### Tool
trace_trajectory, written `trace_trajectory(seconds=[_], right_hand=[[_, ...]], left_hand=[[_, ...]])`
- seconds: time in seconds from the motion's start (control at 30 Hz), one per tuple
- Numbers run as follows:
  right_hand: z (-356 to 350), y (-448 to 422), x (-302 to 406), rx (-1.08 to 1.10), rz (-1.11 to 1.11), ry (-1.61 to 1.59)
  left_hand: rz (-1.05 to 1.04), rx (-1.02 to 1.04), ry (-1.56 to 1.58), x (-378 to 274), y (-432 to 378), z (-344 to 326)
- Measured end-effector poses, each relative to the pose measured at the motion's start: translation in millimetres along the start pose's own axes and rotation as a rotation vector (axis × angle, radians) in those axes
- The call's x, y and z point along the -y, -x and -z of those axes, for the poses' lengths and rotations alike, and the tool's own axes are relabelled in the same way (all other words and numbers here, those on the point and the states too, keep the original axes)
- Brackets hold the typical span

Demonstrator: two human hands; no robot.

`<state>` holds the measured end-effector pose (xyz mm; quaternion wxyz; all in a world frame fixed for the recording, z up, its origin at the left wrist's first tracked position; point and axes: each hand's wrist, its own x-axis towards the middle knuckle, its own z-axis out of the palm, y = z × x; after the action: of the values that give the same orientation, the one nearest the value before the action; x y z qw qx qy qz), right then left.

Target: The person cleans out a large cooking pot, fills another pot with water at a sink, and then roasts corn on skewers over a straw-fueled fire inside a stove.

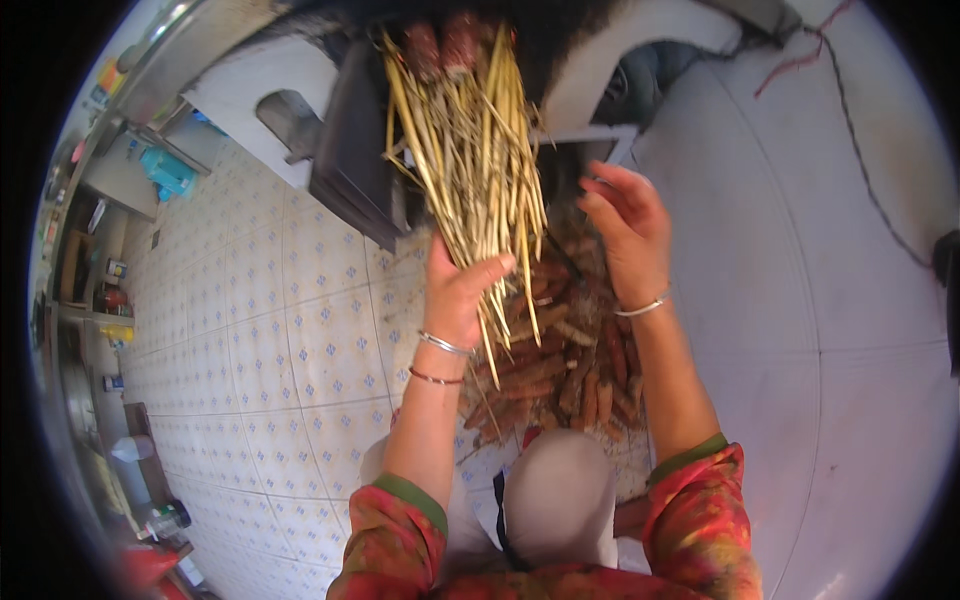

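Note:
My left hand [466, 296] grips the lower end of a bundle of dry yellow stalks [480, 172]. The far end of the bundle reaches into a dark opening at the top, where corn cobs [459, 45] lie against the stalk tips; a small orange glow shows at the edges there. My right hand [630, 225] is to the right of the bundle, fingers curved and apart, touching nothing visible. Beneath the hands, a heap of corn cobs [589, 375] lies on the floor.
A dark metal door [356, 150] stands swung out left of the opening. Patterned floor tiles [300, 337] spread to the left, with shelves of containers [112, 322] beyond. A pale wall [787, 375] with a hanging cable [855, 150] is on the right. My knee [562, 495] is below the cobs.

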<state>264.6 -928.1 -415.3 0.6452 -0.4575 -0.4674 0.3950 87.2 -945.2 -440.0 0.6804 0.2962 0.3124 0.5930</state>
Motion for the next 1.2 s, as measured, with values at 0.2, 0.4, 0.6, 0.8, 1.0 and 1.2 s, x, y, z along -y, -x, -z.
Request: trace_trajectory(seconds=[0.2,0.4,0.6,0.8,1.0,1.2], right_hand=[[224,152,-219,-0.165,-0.326,0.847],[211,227,-301,0.194,-0.334,1.134],[141,142,-323,0.439,-0.36,1.221],[147,144,-348,0.708,-0.482,1.485],[165,195,-245,0.248,-0.979,0.532],[122,143,-47,-0.013,-0.688,0.077]], left_hand=[[-0.019,-0.006,-0.046,3,-6,-5],[0.011,-0.053,-0.063,-1,-2,-7],[0.017,-0.137,-0.12,-1,2,-8],[0.017,-0.114,-0.139,-6,2,-11],[0.03,-0.069,-0.085,-8,2,-11],[0.003,-0.039,-0.076,-2,3,2]])
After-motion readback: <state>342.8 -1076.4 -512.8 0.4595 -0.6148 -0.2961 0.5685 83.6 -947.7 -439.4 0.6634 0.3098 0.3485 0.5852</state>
